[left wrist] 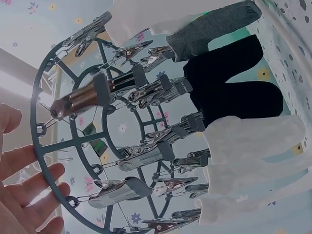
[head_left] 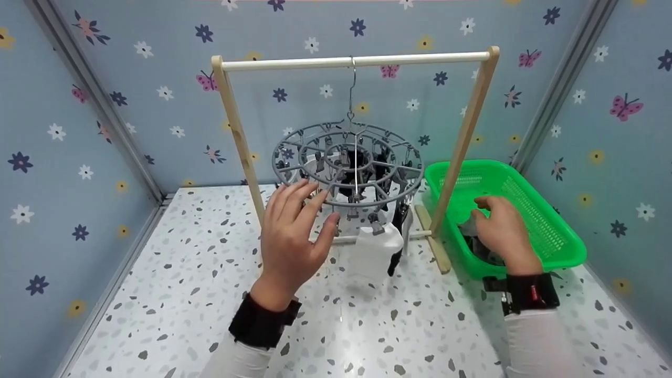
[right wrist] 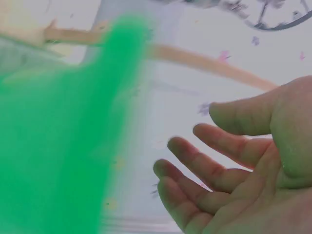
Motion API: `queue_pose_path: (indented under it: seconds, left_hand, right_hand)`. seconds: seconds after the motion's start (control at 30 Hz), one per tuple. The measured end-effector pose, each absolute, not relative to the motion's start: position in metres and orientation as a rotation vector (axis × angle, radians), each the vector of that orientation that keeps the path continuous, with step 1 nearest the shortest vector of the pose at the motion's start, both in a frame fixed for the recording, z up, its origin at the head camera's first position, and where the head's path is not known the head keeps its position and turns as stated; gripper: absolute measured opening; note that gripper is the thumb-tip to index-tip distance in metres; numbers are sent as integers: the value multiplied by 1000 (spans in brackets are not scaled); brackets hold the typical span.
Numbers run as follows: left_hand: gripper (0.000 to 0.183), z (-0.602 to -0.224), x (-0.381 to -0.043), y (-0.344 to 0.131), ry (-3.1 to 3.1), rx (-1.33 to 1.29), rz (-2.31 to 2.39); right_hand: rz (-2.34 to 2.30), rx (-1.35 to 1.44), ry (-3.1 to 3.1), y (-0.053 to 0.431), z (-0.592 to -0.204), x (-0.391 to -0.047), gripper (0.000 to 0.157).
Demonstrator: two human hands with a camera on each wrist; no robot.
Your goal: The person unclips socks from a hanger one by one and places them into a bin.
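Note:
A round grey clip hanger (head_left: 346,163) hangs by a metal hook from a wooden rack. My left hand (head_left: 294,236) is at its near left edge, fingers extended; in the left wrist view its fingers (left wrist: 36,197) lie along the outer ring. Black socks (left wrist: 229,85), a dark grey sock (left wrist: 214,29) and white socks (left wrist: 253,146) hang from the clips. Above the green basket (head_left: 562,252) is my right hand (head_left: 501,231), close to grey cloth (head_left: 472,239). The right wrist view shows its fingers (right wrist: 195,161) loosely bent, with nothing between them.
The rack's wooden posts (head_left: 467,142) stand on both sides of the hanger, joined by a top bar (head_left: 420,59). A wooden foot (head_left: 438,254) lies beside the basket. Patterned walls (head_left: 173,105) enclose the speckled table (head_left: 173,294).

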State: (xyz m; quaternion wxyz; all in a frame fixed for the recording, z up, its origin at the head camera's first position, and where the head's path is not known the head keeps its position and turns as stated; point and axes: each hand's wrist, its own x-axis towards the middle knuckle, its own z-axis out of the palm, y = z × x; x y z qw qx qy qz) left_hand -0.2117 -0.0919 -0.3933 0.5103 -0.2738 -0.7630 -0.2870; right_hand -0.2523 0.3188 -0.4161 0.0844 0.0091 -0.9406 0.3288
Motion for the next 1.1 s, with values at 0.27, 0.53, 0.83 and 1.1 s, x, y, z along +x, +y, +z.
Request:
queue_pose_path:
  seconds: [0.27, 0.53, 0.83, 1.1]
  left_hand:
    - [38, -393, -212, -96, -1838, -617, -695]
    - [43, -392, -210, -96, -1847, -552, -698]
    - [44, -387, -204, -90, -1711, -602, -724]
    - [27, -388, -201, -83, -1625, -727, -601]
  right_hand:
    - [958, 264, -2705, 283, -392, -225, 34]
    - [1008, 774, -2634, 259, -385, -207, 23]
    - [1139, 945, -2782, 236, -391, -199, 38]
    - [1135, 1089, -2792, 211, -405, -202, 42]
